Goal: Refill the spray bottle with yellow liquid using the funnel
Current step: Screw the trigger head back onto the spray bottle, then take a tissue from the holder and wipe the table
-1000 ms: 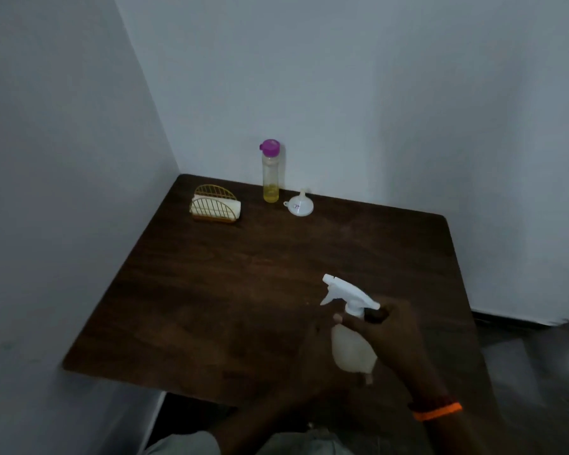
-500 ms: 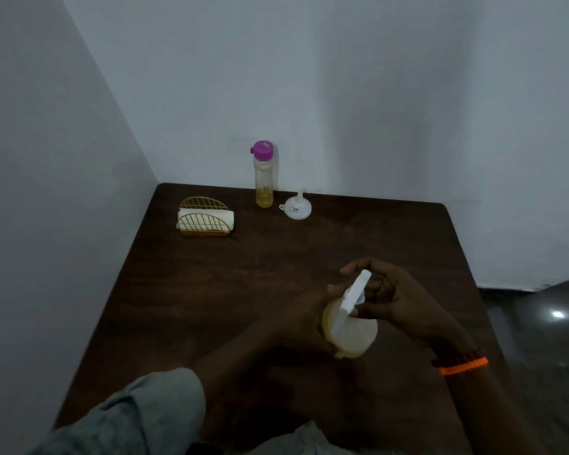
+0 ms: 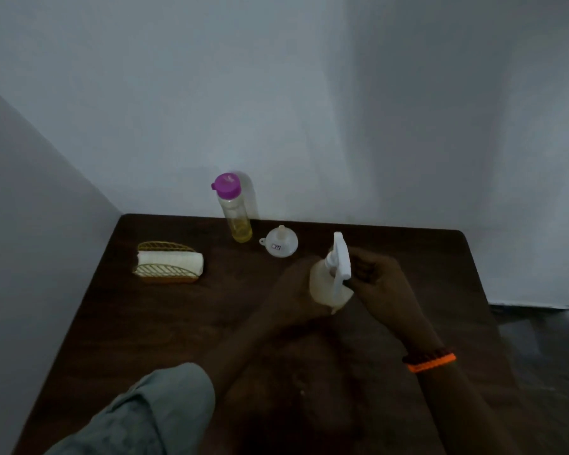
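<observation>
Over a dark wooden table [image 3: 178,323], the left hand [image 3: 296,290] holds the body of a translucent spray bottle [image 3: 326,287] while the right hand [image 3: 380,284] has its grip on the white trigger head [image 3: 341,257]. At the far edge stand a purple-capped bottle of yellow liquid [image 3: 235,211] and, just beside it, an upturned white funnel [image 3: 281,246]. A gold wire napkin holder [image 3: 168,267] sits to the left.

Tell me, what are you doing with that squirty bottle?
A person holds the spray bottle over the dark table. The left hand grips its pale body and the right hand holds the white spray head, probably to twist it off. The funnel lies upside down by the purple-capped bottle of yellow liquid at the back. Nothing is poured yet.
</observation>
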A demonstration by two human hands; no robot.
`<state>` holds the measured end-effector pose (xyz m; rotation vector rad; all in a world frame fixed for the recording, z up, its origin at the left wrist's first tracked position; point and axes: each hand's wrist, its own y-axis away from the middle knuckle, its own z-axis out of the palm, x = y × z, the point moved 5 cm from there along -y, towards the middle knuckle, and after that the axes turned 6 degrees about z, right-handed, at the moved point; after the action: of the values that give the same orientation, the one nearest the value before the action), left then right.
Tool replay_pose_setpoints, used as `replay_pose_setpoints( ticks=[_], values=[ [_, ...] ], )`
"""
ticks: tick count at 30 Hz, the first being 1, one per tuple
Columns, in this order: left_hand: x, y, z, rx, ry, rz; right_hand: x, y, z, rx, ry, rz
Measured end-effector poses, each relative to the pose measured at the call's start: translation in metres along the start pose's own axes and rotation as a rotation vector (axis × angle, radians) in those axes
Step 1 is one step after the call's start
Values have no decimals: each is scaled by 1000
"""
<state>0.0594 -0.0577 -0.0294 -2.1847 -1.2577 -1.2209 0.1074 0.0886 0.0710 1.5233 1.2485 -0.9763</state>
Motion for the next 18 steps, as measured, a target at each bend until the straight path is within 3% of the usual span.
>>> replay_pose_setpoints(
  ticks=[8,18],
  values=[
    [-18,-105,1,68,-26,-24,33,-94,-22,125,83,-74],
    [-39,-140,2,80,-112,-12,60,-133,-30,120,89,-103]
  ],
)
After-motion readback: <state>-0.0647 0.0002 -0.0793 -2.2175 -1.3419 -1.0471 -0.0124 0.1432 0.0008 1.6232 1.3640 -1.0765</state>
